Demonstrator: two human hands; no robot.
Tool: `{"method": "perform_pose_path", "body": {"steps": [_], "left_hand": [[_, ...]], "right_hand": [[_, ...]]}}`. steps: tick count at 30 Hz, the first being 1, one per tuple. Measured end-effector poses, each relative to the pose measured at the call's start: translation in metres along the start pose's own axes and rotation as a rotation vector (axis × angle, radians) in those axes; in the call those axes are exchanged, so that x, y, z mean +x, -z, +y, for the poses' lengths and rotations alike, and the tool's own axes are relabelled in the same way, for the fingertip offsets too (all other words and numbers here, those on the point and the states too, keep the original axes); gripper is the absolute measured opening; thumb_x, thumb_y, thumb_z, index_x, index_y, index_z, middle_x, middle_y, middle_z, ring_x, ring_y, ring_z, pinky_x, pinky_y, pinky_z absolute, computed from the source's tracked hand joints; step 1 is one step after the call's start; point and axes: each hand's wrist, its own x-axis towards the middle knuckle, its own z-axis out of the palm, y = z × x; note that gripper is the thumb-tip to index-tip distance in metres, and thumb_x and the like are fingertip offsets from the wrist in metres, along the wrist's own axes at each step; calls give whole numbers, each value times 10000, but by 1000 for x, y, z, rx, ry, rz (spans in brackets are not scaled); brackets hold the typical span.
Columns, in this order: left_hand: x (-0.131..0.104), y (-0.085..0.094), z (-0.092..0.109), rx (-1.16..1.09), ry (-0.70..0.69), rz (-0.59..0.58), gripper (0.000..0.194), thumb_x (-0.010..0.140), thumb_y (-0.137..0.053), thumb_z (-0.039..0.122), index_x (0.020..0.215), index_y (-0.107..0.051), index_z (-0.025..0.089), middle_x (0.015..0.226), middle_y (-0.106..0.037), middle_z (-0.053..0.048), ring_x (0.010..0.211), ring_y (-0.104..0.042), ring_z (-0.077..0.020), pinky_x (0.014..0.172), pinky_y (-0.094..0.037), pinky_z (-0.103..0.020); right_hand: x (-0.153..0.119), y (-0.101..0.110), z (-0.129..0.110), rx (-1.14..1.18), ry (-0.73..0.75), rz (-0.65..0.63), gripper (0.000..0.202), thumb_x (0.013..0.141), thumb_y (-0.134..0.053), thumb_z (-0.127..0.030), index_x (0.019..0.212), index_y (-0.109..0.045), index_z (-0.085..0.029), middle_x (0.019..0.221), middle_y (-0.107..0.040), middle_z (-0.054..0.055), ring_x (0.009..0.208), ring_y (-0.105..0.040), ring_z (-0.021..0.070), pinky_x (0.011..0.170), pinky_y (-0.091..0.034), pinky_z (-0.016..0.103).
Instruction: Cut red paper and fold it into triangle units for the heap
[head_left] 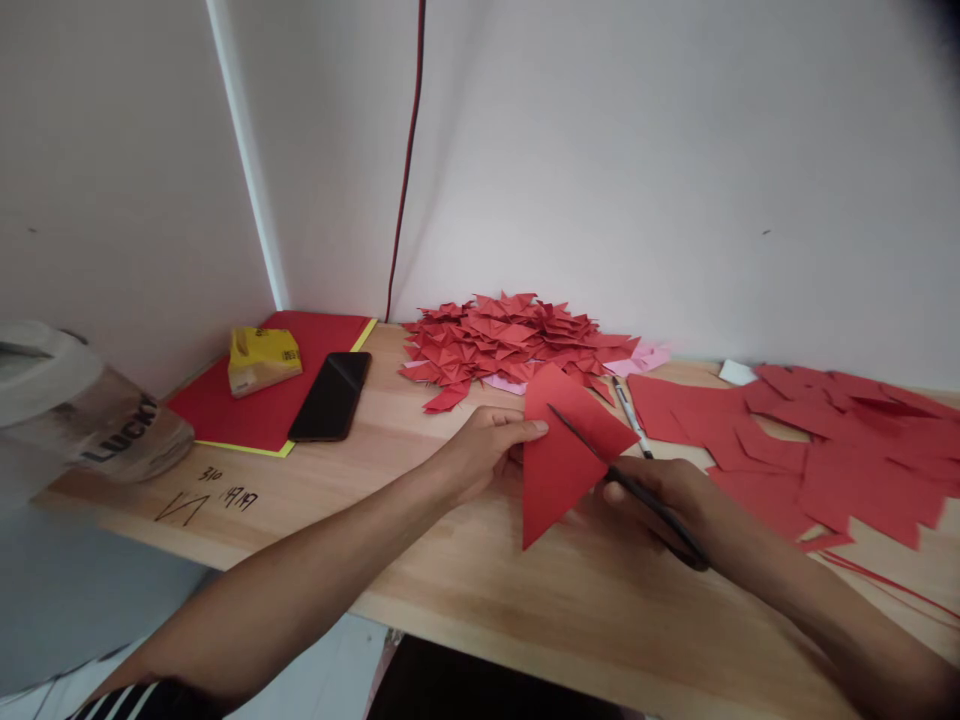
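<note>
You hold a red, roughly triangular paper sheet (556,472) raised and tilted, slim, dark-handled scissors (651,505) slanting across its face.

At the left edge of the wooden desk (480,590) stands a clear container (146,435) with dark "LUCKY" lettering, its top covered in whitish plastic. Just right of it, black handwriting (206,495) marks the wood, "310" among it. Farther back on the left sits a yellow packet (264,358), with a dark phone (331,397) lying to its right. A dark red cord (409,160) hangs down the pale wall (600,150) behind. Right of centre, toward the far side, lies a pen (627,408); farther right, a small white piece (737,373).
</note>
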Motion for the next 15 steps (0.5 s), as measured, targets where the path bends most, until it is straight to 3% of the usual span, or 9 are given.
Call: {"method": "perform_pose_path", "body": {"steps": [5, 15], "left_hand": [[-1, -1, 1, 9, 8, 2, 331, 639, -817, 375, 722, -695, 78, 692, -695, -83, 625, -634, -148, 607, -484, -254], [-2, -1, 1, -1, 18, -45, 330, 654, -817, 375, 744, -705, 77, 716, -706, -87, 652, -654, -151, 617, -510, -253]], "right_hand": [[-2, 3, 1, -44, 61, -12, 369, 880, -543, -479, 665, -429, -202, 621, -450, -9, 579, -375, 129, 536, -287, 268], [-7, 5, -4, -42, 30, -13, 374, 875, -559, -478, 662, -422, -203, 645, -432, -9, 586, -356, 127, 541, -279, 271]]}}
